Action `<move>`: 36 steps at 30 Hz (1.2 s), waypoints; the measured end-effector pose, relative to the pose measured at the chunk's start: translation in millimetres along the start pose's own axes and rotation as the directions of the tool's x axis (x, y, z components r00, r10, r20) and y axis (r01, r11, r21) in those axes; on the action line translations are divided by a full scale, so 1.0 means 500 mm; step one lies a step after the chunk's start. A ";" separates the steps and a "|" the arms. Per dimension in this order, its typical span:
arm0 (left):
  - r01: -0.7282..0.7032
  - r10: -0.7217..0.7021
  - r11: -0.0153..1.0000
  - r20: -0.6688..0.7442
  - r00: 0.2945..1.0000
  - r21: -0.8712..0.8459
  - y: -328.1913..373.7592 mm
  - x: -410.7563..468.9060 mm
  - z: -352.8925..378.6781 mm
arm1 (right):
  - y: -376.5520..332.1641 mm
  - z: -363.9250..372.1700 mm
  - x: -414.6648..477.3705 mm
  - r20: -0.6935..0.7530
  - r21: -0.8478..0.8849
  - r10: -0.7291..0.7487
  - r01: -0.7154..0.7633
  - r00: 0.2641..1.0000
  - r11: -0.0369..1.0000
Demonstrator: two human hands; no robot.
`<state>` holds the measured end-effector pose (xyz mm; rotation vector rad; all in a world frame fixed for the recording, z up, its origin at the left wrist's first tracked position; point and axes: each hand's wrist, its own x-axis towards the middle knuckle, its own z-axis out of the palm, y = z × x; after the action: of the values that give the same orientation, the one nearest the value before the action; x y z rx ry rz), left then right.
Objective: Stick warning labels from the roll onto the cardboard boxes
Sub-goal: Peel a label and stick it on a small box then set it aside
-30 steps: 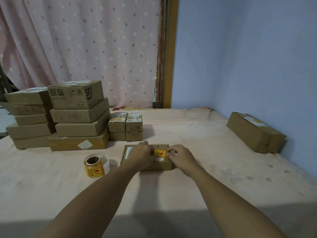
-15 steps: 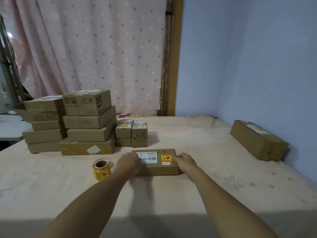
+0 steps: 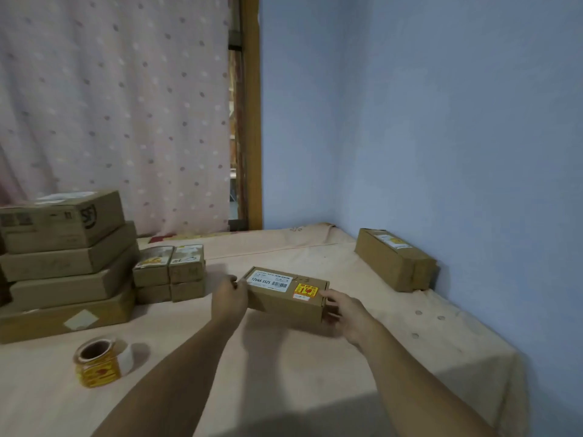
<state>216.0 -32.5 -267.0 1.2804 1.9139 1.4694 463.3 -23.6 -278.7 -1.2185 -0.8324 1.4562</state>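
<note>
Left hand (image 3: 228, 299): I have its fingers curled round the left end of the box (image 3: 280, 302), thumb up by the top edge.
Right hand (image 3: 344, 313): clamped on the right end, thumb by the top corner, the other fingers tucked beneath where I cannot see them.
Box: held between my two sets of fingers. Going by the shadow under it, I take it to be raised off the sheet (image 3: 284, 383) and tilted a little.
Label (image 3: 305, 291): yellow and red, stuck on the box top just inside my right thumb. A white barcode sticker sits nearer my left fingers.
Roll (image 3: 97, 362): on the sheet, well down and left of my left fingers, with neither hand on it.
Stack (image 3: 63, 263): far left of my left fingers, with the small boxes (image 3: 170, 272) between it and them.
Long box (image 3: 394, 260): against the wall, well right of my right fingers.
Step in hand: I judge this box finished and being moved out of the way.
Next move: set it down level and let go with both hands. Then bring a fresh box between my fingers and reach down-left for the roll to peel one label.
Watch: I cannot tell which boxes in the stack lack a label, so I must check their tops first.
</note>
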 end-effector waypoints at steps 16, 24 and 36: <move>0.022 0.201 0.871 0.397 0.896 -0.491 0.318 -0.161 0.448 | -0.153 -0.261 0.105 -0.421 0.290 -0.251 0.392 0.871 0.873; 0.048 0.174 0.900 0.460 0.871 -0.433 0.344 -0.101 0.606 | -0.193 -0.324 0.195 -0.506 0.179 -0.255 0.389 0.824 0.904; 0.022 0.199 0.908 0.478 0.855 -0.418 0.348 -0.022 0.772 | -0.266 -0.391 0.291 -0.551 -0.341 -0.411 0.254 0.726 0.905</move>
<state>588.0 169.0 -250.8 1.3902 1.1391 1.3052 691.5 130.1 -241.3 -1.5143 -0.7304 0.5946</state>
